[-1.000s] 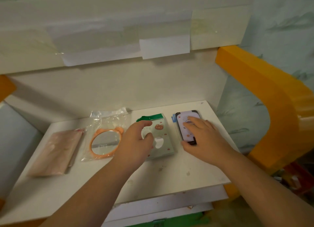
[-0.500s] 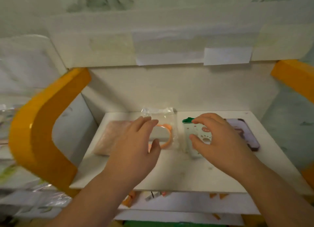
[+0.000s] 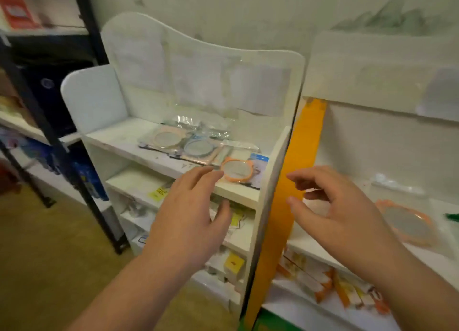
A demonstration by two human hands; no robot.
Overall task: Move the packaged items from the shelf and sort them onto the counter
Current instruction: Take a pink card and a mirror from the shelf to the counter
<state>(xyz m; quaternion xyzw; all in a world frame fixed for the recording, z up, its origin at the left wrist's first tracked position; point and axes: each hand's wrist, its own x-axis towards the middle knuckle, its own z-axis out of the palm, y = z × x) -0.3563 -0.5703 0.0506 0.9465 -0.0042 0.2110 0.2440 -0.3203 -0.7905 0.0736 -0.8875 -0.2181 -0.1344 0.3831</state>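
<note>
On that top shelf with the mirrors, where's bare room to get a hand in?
The top shelf is bare on its left, from the side panel to the pale mirror. The right is crowded: blue mirror and orange mirror overlap up to the right wall.

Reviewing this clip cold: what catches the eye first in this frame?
Two empty hands reach forward: the left hand nears an orange-rimmed mirror at the white shelf's front edge, the right hand hovers beside it. A bright orange panel divides the shelf from the counter.
</note>
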